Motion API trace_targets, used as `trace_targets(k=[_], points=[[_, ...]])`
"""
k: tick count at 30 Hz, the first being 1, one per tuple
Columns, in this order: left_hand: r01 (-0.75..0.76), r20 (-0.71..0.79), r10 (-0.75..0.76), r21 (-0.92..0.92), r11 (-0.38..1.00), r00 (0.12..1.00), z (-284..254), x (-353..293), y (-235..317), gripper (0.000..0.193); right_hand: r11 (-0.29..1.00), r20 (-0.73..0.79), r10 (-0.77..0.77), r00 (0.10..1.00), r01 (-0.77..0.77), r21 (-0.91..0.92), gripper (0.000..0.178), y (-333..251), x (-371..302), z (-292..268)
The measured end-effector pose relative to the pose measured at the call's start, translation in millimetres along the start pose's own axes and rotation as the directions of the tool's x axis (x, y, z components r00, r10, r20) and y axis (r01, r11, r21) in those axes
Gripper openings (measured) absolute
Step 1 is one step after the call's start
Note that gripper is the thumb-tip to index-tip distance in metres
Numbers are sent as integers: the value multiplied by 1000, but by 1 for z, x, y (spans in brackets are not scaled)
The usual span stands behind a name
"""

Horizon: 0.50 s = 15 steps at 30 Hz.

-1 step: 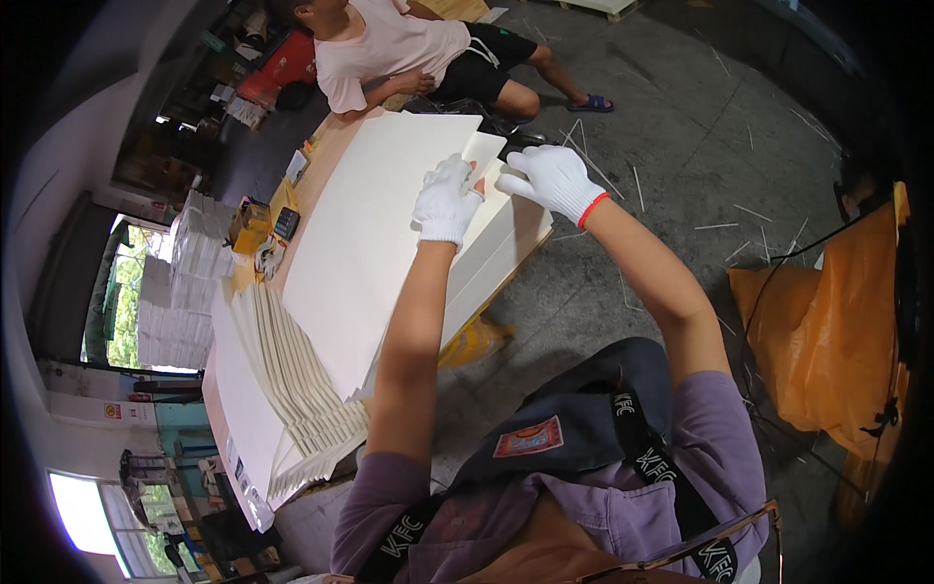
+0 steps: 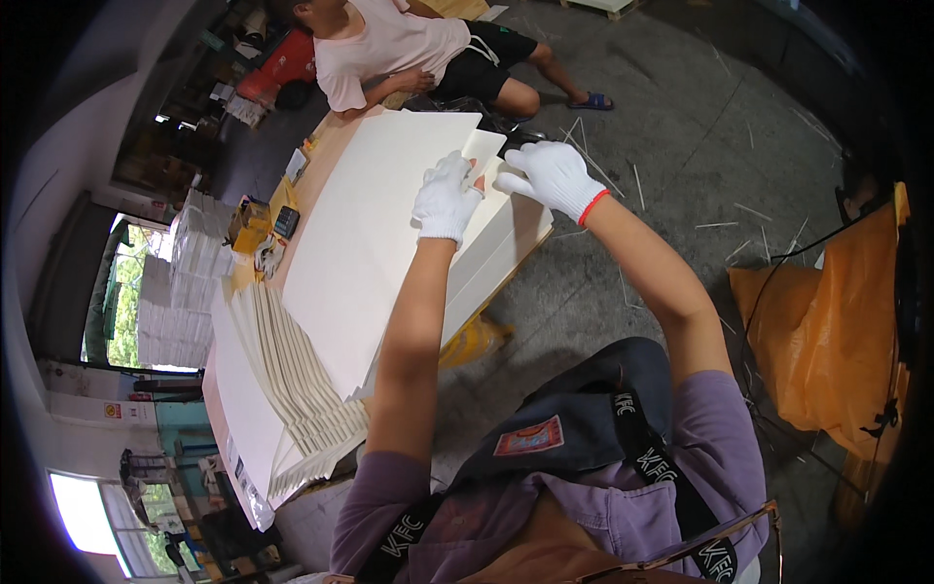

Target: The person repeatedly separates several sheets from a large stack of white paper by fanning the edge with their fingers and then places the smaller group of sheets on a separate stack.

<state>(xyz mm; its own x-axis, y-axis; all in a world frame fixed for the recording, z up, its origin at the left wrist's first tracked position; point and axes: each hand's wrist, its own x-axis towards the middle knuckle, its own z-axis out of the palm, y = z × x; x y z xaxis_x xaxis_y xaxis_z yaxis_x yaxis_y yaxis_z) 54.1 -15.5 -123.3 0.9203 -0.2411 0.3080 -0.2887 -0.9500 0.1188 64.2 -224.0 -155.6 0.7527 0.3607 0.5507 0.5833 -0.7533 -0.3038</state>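
A large white board sheet (image 2: 360,224) lies tilted over a stack of pale boards (image 2: 496,243) on the table. My left hand (image 2: 448,200), in a white knit glove with bare fingertips showing, is closed at the sheet's right edge. Just to its right is my right hand (image 2: 556,177), in a white glove with a red cuff. Its thumb and curled fingers are apart at the stack's far right corner, and no object shows between them. The undersides of both hands are hidden.
A fanned pile of folded white sheets (image 2: 292,380) covers the table's near left. Beyond it are a calculator (image 2: 286,222), a yellow box (image 2: 251,227) and tall white stacks (image 2: 199,248). A seated person (image 2: 389,49) leans at the far end. An orange sheet (image 2: 808,341) hangs right; thin strips litter the floor.
Both hands and the far edges of the sheets have shifted very slightly away from me. Nothing else visibly differs.
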Motion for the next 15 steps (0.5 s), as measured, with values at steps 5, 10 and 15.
trace_targets(k=[5, 10, 15], points=[[-56, -62, 50, -92, 994, 997, 2, -6, -6, 40, 932, 74, 141, 987, -158, 325, 51, -8, 14, 5], [93, 103, -55, -404, 910, 993, -10, -28, -3, 35, 682, 228, 403, 886, -457, 571, 58, -23, 16, 5], [138, 150, -80, -436, 889, 986, -16, -34, 3, 36, 745, 35, 416, 909, -362, 560, 58, -24, 11, 24]])
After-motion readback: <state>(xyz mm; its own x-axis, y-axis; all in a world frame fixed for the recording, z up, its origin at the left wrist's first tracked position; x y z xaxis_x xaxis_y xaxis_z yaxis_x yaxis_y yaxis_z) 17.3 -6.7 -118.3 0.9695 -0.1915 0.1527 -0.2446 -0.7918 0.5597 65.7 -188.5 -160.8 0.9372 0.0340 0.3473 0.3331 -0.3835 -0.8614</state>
